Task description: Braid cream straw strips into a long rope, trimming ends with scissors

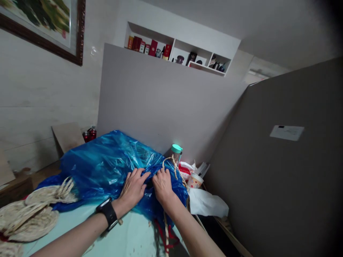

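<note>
You are working with both hands on a big blue plastic bag (99, 167). It is lying on its side across the pale green tabletop (128, 232), right in front of you. Your left hand (134, 187) is resting on the plastic with its fingers loosely spread and its thumb standing apart, so it is not closing on anything. Your right hand (163, 184) is curling its fingers in and seems to be gripping a fold of the bag, just beside the left one.

The work looks partly done. The bag is bulging, so something is filling it, but you cannot tell what through the shiny plastic. The part under your hands is bunching up in dark folds. No knot is showing there, so that part does not look finished.

Some things are lying outside the plastic. A bundle of braided straw (34, 225) is sitting at the left end, partly touching the bag. A straw rope (175, 166) is looping over the right end, near your right hand. A red ribbon (171, 244) is hanging below your right wrist. How much is left to do, you cannot tell from here.
</note>
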A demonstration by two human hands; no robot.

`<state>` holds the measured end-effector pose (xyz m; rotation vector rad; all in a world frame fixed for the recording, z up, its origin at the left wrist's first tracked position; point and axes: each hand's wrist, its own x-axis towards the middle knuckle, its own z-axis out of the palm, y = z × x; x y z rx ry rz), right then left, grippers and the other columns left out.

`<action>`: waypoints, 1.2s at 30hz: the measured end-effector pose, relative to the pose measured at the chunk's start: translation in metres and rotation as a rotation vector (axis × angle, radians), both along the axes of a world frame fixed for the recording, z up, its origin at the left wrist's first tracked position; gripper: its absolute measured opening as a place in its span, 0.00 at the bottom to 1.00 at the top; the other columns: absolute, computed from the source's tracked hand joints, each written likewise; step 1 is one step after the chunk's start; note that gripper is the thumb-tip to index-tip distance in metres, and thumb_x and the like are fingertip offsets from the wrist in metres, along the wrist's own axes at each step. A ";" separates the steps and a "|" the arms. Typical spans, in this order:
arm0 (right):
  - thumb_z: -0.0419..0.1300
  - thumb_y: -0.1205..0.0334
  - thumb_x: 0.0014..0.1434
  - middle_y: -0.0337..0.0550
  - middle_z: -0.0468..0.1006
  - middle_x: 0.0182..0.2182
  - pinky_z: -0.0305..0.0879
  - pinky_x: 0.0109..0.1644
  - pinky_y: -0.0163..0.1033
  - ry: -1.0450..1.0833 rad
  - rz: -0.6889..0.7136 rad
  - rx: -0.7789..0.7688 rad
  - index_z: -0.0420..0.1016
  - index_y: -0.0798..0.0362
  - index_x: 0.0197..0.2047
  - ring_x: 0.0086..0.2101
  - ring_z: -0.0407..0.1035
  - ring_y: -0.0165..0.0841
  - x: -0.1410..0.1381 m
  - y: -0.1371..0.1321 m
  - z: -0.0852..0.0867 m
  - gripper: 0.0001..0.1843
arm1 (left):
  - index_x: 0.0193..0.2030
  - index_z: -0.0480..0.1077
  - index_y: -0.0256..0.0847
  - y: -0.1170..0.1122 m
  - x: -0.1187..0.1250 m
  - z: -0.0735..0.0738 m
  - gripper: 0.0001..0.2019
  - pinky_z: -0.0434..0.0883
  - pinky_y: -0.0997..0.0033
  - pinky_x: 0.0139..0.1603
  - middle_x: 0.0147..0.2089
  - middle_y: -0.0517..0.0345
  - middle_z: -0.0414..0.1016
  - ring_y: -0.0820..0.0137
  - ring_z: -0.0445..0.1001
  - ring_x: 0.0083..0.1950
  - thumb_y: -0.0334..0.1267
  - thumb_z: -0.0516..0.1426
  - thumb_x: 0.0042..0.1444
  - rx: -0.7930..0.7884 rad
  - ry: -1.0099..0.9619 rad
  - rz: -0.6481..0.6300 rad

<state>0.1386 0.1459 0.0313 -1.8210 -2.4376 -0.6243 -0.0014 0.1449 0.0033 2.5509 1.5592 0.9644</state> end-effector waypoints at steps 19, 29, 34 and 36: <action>0.53 0.71 0.62 0.55 0.76 0.40 0.59 0.48 0.49 0.015 0.052 0.023 0.72 0.57 0.43 0.42 0.69 0.44 0.007 -0.027 -0.003 0.08 | 0.49 0.70 0.43 -0.006 0.005 0.005 0.21 0.63 0.53 0.56 0.57 0.46 0.67 0.55 0.65 0.58 0.21 0.52 0.49 -0.055 0.148 0.066; 0.51 0.71 0.63 0.53 0.79 0.36 0.61 0.41 0.43 0.310 -0.006 -0.027 0.71 0.59 0.45 0.37 0.74 0.43 0.015 -0.028 0.008 0.09 | 0.48 0.69 0.43 -0.003 0.003 0.003 0.16 0.64 0.52 0.53 0.54 0.46 0.67 0.55 0.65 0.55 0.25 0.51 0.55 -0.059 0.135 0.080; 0.54 0.69 0.62 0.45 0.82 0.33 0.60 0.35 0.34 0.571 0.043 -0.107 0.75 0.55 0.42 0.34 0.75 0.36 0.030 -0.028 0.019 0.09 | 0.47 0.70 0.41 0.000 0.001 0.004 0.15 0.64 0.52 0.53 0.54 0.45 0.68 0.54 0.65 0.56 0.26 0.51 0.56 -0.084 0.115 0.063; 0.54 0.69 0.61 0.41 0.82 0.33 0.61 0.35 0.32 0.668 0.094 -0.131 0.76 0.54 0.41 0.34 0.75 0.33 0.034 -0.029 0.021 0.10 | 0.49 0.70 0.42 0.003 -0.001 0.004 0.14 0.64 0.52 0.53 0.54 0.46 0.68 0.54 0.66 0.56 0.28 0.53 0.57 -0.101 0.089 0.060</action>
